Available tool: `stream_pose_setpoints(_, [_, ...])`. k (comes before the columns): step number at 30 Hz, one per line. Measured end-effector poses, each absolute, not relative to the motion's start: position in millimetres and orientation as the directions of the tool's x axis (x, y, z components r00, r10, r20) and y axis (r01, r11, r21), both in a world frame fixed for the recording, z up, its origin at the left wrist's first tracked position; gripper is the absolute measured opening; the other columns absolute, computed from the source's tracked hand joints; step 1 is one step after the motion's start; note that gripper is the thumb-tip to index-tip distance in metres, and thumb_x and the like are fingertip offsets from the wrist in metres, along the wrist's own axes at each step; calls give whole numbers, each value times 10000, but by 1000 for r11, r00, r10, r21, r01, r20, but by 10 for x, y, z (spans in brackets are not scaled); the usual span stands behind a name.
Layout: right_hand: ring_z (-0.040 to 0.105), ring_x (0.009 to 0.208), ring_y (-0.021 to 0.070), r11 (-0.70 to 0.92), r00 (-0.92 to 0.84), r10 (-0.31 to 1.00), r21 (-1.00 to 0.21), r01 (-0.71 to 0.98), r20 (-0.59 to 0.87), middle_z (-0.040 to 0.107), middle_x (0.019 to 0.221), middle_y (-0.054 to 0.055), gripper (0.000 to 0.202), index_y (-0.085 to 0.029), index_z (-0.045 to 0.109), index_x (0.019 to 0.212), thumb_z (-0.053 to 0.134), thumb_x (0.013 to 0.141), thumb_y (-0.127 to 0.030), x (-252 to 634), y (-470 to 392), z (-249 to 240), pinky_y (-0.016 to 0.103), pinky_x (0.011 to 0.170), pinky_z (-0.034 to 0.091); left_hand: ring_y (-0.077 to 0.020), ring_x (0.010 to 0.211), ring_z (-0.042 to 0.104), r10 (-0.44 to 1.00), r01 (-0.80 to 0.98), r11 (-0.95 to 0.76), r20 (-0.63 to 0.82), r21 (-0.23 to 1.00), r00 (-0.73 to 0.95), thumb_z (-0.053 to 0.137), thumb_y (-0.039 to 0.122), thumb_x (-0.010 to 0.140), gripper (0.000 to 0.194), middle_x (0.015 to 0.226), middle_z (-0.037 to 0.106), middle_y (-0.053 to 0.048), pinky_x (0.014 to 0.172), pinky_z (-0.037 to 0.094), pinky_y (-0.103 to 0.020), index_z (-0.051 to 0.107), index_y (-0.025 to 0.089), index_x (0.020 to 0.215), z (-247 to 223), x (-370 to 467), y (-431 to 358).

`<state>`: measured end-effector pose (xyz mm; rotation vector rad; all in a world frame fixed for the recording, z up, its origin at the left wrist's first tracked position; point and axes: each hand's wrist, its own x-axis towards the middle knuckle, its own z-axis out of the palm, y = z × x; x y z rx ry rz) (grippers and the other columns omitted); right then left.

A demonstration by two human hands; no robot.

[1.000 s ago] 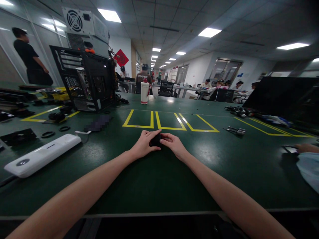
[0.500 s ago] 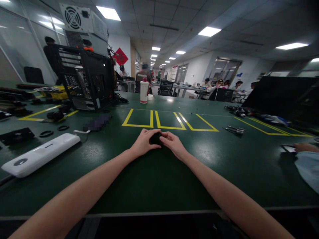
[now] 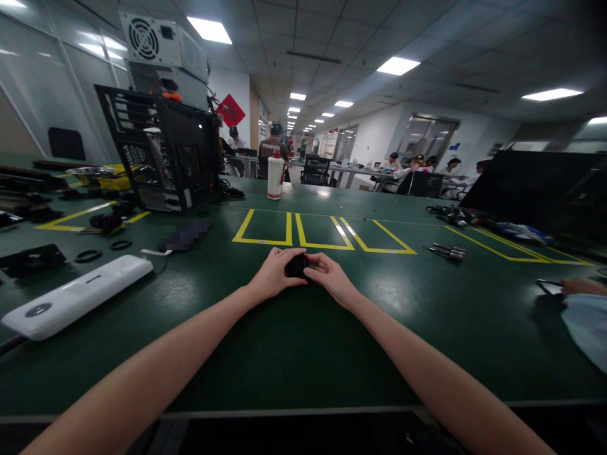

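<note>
A small black object [image 3: 296,266] is between my two hands, just in front of the yellow tape outlines [image 3: 325,246] on the green table [image 3: 294,354]. My left hand [image 3: 275,273] grips it from the left, fingers over the far side and thumb along the near side. From the right, my right hand [image 3: 329,275] pinches its edge between thumb and fingers. What the object is, and whether it rests on the tabletop, I cannot tell.
At left are a white power strip [image 3: 80,296], black rings [image 3: 88,255] and an open computer case [image 3: 165,148]. A white bottle [image 3: 274,177] stands beyond the tape. Metal tools [image 3: 448,252] and another person's hand [image 3: 582,287] are at right.
The view has tilted up very slightly. Both hands keep almost the same hold on the black object.
</note>
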<state>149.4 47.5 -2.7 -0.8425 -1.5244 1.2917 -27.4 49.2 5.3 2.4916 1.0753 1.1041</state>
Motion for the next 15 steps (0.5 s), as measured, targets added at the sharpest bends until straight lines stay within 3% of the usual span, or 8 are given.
stream_pose_setpoints(4, [566,907,165,137,-248,957,-988,-72,150,598,941,30,281,-206,558,915,628,671,-328,1463,510,-29,366,824,450,-232,986,455,685,542,-719,571,434,452,689,364,643,619,1131,537,-39,805,395,-366,419,260,1190,56,-268,491])
stream_pose_setpoints(7, [560,931,174,103,-250,961,-993,-58,114,596,988,52,326,-193,558,963,625,675,-329,1456,529,-29,376,849,435,-228,964,458,695,550,-710,562,440,447,691,360,641,626,1130,538,-39,796,399,-364,416,261,1194,46,-263,502])
stream_pose_setpoints(12, [554,973,167,208,-311,924,-975,-76,221,582,1044,34,366,-203,553,956,678,614,-233,1482,474,-17,355,907,401,-230,954,452,697,552,-708,562,440,445,682,353,652,614,1137,532,-38,782,405,-360,413,261,1197,46,-263,508])
stream_pose_setpoints(15, [559,944,164,190,-306,930,-979,-70,203,580,1006,28,330,-217,542,944,659,639,-266,1481,442,-4,355,859,431,-227,947,450,697,553,-708,563,439,444,681,352,655,617,1143,527,-35,779,405,-357,409,262,1202,53,-265,499])
